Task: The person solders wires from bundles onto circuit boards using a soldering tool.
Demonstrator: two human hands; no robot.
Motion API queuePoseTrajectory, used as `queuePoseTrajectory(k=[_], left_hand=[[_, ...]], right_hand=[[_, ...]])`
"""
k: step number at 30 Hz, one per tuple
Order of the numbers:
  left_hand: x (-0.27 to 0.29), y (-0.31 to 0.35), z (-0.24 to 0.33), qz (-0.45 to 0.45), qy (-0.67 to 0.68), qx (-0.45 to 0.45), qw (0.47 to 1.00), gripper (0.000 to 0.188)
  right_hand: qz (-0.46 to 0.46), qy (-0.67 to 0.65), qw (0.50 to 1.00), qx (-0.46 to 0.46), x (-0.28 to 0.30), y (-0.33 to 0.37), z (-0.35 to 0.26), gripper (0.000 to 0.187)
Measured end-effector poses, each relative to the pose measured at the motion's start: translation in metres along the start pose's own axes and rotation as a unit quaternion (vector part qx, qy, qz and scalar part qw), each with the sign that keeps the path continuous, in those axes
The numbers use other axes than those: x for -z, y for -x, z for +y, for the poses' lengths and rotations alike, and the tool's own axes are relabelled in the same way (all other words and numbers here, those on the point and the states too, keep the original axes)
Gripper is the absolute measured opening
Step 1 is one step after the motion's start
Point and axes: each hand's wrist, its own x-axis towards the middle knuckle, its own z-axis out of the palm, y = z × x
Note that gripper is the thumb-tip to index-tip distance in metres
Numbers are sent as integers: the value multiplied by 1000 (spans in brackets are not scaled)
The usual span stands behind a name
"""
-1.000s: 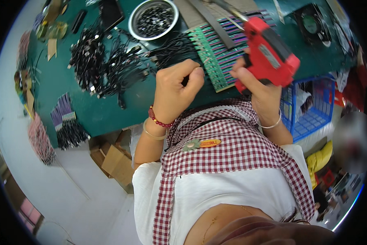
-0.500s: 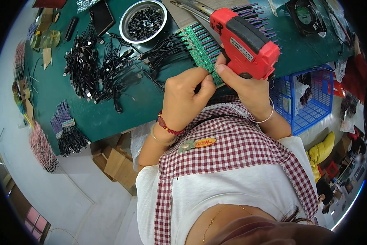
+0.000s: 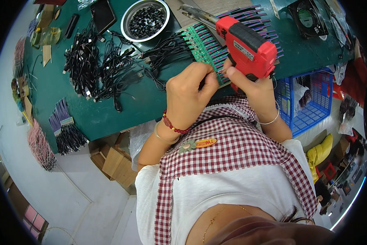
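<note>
My right hand (image 3: pixel 257 92) is wrapped round the handle of a red and black soldering gun (image 3: pixel 251 48), its thumb and a fingertip showing at the near side. The gun's long metal tip points to the far left, above the table. Beneath it lies a row of green circuit boards (image 3: pixel 200 43) with dark and coloured wires (image 3: pixel 249 18) along the right side. At the near end of the row my left hand (image 3: pixel 187 90) is closed, thumb against curled fingers. Whatever it pinches is hidden. Black cables (image 3: pixel 165 49) run up to the boards' left side.
On the green table (image 3: pixel 138 110) lie a heap of black USB cables (image 3: pixel 83 69), a metal bowl (image 3: pixel 123 22) of small black parts, a phone (image 3: pixel 103 16) and a wire bundle (image 3: pixel 67 128). A fan (image 3: pixel 308 18) stands far right. A blue basket (image 3: pixel 314 118) is below the right edge.
The soldering gun and my right hand have shifted slightly right and nearer me, opening a gap from my left hand. My left hand stays closed by the boards.
</note>
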Motion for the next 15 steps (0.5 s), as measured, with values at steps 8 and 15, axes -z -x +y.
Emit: queuePoseTrajectory(k=[8,15], left_hand=[[-2,1,4,-12,-49,-7,999,7],[-6,-3,1,0,-33,-35,999,9]], right_hand=[[-27,147,986,77,3,0,8,13],[32,95,992,70,-6,-4,16,12]])
